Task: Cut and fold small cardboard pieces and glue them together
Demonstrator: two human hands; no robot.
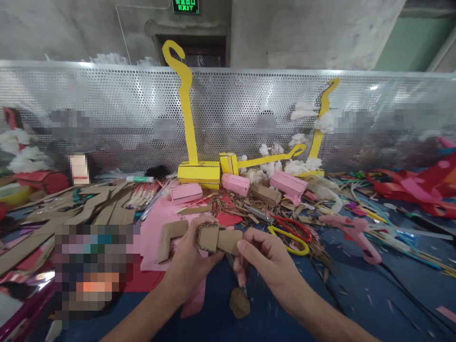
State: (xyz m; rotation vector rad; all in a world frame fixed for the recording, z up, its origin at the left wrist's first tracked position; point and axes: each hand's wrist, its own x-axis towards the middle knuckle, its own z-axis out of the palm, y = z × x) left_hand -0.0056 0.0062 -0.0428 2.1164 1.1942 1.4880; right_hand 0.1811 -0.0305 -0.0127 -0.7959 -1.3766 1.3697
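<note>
My left hand (pixel 188 259) and my right hand (pixel 265 259) meet over the blue table top (pixel 356 304), both closed round a small brown corrugated cardboard piece (pixel 218 239). The left fingers wrap its left end, the right thumb and fingers pinch its right end. A thin tool or blade (pixel 238 278) seems to stick down from my right hand. An L-shaped cardboard piece (pixel 170 237) lies just left of my left hand on pink paper (pixel 156 223). A small brown lump (pixel 239 303) lies on the table below my hands.
Scissors with red and yellow handles (pixel 290 232) lie right of my hands. Pink boxes (pixel 235 184), yellow cardboard hook shapes (pixel 188 109) and white fluff stand before a perforated metal screen (pixel 107 109). A pink glue gun (pixel 356 232), red ribbon (pixel 409 185) and cardboard strips (pixel 89 204) surround them.
</note>
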